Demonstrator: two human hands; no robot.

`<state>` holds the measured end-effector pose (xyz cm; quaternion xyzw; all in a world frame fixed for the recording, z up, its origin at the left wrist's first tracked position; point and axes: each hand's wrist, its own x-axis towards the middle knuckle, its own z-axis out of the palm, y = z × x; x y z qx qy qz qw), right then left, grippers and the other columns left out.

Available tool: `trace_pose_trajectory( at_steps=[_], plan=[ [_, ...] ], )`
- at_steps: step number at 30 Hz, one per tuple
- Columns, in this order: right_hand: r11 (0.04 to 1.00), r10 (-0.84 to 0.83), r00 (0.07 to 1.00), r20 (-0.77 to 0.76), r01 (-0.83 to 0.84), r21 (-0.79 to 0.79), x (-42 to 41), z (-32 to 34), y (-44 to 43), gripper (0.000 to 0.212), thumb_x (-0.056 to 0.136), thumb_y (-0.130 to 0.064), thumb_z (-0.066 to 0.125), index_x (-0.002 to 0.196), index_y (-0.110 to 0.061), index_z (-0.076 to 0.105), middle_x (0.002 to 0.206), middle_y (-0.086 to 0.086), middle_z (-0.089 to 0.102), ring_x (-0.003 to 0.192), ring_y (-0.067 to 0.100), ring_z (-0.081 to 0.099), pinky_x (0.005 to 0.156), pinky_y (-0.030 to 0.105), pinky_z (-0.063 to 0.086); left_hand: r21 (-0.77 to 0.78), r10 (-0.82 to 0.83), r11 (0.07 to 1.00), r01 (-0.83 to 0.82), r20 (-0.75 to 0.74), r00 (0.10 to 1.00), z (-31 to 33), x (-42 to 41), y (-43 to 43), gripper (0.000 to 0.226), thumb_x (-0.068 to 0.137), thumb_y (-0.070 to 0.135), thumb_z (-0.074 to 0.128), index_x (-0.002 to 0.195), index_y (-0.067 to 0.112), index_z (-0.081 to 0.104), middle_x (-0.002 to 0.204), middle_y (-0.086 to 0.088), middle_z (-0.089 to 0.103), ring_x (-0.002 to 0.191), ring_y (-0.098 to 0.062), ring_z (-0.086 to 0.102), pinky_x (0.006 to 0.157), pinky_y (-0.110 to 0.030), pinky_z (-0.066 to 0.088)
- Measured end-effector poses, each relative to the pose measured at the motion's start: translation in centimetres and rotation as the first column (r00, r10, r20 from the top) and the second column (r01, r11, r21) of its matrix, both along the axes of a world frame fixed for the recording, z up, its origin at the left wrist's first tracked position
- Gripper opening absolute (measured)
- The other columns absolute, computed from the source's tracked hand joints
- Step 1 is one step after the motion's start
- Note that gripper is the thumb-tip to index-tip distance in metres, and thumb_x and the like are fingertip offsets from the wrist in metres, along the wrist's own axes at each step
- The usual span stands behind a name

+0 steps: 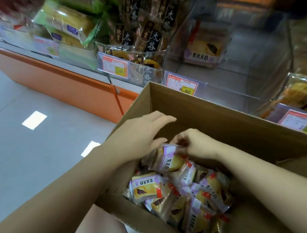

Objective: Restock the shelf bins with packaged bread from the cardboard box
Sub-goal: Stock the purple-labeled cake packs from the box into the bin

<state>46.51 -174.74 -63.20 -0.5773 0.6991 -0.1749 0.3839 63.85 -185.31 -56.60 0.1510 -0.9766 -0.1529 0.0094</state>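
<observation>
**A:** What do we find in the cardboard box (184,105)?

**B:** It stands open, toward 5 o'clock in our view. Many bread packets (147,187) lie inside in a loose heap, with purple labels and yellow bread with a dark filling.

**A:** And the shelf?

**B:** At 1 o'clock from the box we see a clear bin (245,79). Only a single packet (202,49) of the same kind leans at its back. At 11 o'clock are dark-labelled packets (145,40), and at 10 o'clock green packets (68,26) (these are much blurred).

**A:** What can we not make out?

**B:** On the price tag (183,87) we read only "80". The box's near corner is cut by the lower edge, and another bin (299,94) at 3 o'clock is cut by the right edge.

**A:** The hands?

**B:** The right hand (195,145) curls its fingers and pinches the top edge of a raised packet (169,162) above the heap. The left hand (141,133) reaches over the box's left rim with fingers straight. Its thumb is close to that packet, but we cannot tell if it touches.
</observation>
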Motion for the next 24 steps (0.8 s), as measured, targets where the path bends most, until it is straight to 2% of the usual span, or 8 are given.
trace_pose_trajectory(
  at_steps=[3,8,10,13,15,17,21,24],
  plan=[
    [0.991,-0.019,0.994,0.105,0.033,-0.128,0.7,2.9,-0.1,0.017,0.083,-0.007,0.068,0.097,-0.014,0.073,0.093,-0.006,0.072,0.084,0.004,0.065,0.078,0.017,0.050,0.102,0.039,0.993,-0.059,0.191,0.981,-0.6,0.0,0.3,0.065,0.088,0.042,0.060,0.144,0.033,0.030,0.139,0.008,0.045,0.120,-0.013,0.049,0.092,-0.035,0.046],
    [0.986,-0.068,0.961,0.269,0.106,-0.129,0.8,3.4,0.6,0.022,0.081,-0.009,0.072,0.102,-0.014,0.070,0.097,-0.002,0.071,0.090,0.010,0.066,0.082,0.022,0.053,0.084,0.068,0.993,-0.088,0.216,0.974,-1.3,-0.3,0.5,0.042,0.090,0.037,0.059,0.129,0.029,0.047,0.123,0.003,0.058,0.109,-0.018,0.055,0.085,-0.039,0.048],
    [0.992,-0.101,0.967,0.236,0.117,-0.052,0.1,1.8,0.8,0.034,0.076,-0.015,0.077,0.109,-0.014,0.066,0.104,-0.001,0.068,0.094,0.010,0.063,0.085,0.020,0.050,0.004,0.074,0.997,-0.078,0.291,0.954,-1.3,-0.4,0.8,0.037,0.091,0.036,0.058,0.126,0.027,0.049,0.120,0.002,0.058,0.109,-0.020,0.055,0.083,-0.039,0.048],
    [0.977,-0.068,0.997,-0.025,0.071,0.200,-1.5,-2.5,1.9,0.052,0.072,-0.028,0.081,0.118,-0.015,0.060,0.110,-0.002,0.062,0.098,0.010,0.058,0.082,0.020,0.045,-0.068,0.089,0.995,-0.069,0.345,0.934,-1.8,-0.2,0.9,0.034,0.092,0.036,0.056,0.123,0.026,0.049,0.120,0.001,0.058,0.107,-0.021,0.055,0.075,-0.035,0.047],
    [0.897,0.021,0.988,-0.150,0.048,0.439,-2.2,-5.7,3.4,0.050,0.074,-0.028,0.079,0.119,-0.014,0.061,0.105,0.000,0.062,0.090,0.012,0.057,0.072,0.020,0.044,-0.062,0.105,0.994,-0.089,0.341,0.934,-1.9,-0.1,1.0,0.033,0.091,0.036,0.056,0.122,0.026,0.050,0.117,0.000,0.059,0.105,-0.022,0.056,0.074,-0.035,0.047],
    [0.789,0.125,0.972,-0.198,0.024,0.614,-2.1,-8.2,5.3,0.049,0.077,-0.029,0.077,0.119,-0.010,0.061,0.106,0.003,0.063,0.088,0.013,0.057,0.070,0.021,0.044,-0.054,0.113,0.993,-0.101,0.332,0.936,-2.0,0.0,1.2,0.033,0.091,0.038,0.057,0.121,0.026,0.050,0.115,-0.001,0.060,0.104,-0.023,0.056,0.076,-0.036,0.048],
    [0.689,0.301,0.923,-0.241,-0.036,0.723,-0.5,-12.0,7.8,0.061,0.080,-0.033,0.073,0.130,-0.007,0.052,0.129,0.010,0.056,0.107,0.023,0.057,0.083,0.026,0.046,-0.074,0.125,0.992,-0.106,0.348,0.929,-2.5,0.0,1.1,0.034,0.090,0.039,0.057,0.121,0.025,0.051,0.111,-0.002,0.060,0.104,-0.024,0.056,0.075,-0.034,0.045],
    [0.660,0.328,0.923,-0.202,-0.071,0.747,0.8,-14.0,8.7,0.064,0.082,-0.034,0.071,0.134,-0.009,0.047,0.133,0.012,0.054,0.114,0.028,0.057,0.090,0.032,0.050,-0.105,0.134,0.989,-0.106,0.316,0.939,-2.6,-0.1,0.7,0.033,0.090,0.038,0.058,0.120,0.025,0.051,0.112,-0.002,0.061,0.104,-0.025,0.056,0.070,-0.033,0.042]
  ],
)
